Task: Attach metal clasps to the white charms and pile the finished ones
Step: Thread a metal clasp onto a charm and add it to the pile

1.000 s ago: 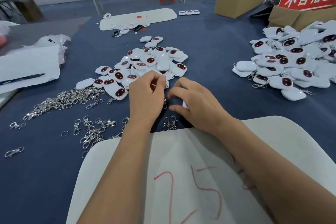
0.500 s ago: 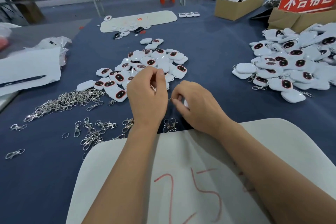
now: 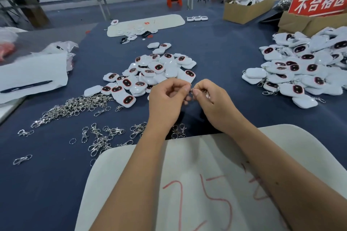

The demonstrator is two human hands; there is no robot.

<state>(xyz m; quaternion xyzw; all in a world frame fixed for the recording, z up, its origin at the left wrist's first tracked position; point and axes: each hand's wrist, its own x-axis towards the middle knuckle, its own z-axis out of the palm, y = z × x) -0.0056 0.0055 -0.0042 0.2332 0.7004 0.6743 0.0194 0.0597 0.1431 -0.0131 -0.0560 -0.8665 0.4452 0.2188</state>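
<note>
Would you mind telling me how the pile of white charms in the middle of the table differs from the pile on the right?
The middle pile is smaller and spread flatter; the right pile is bigger and heaped higher. Charms at the right pile's edge carry metal clasps; none are visible on the middle pile's charms. The middle pile lies just beyond the hands, the right pile off to the side. Both hold the same white charms with dark, red-rimmed ovals.
</note>
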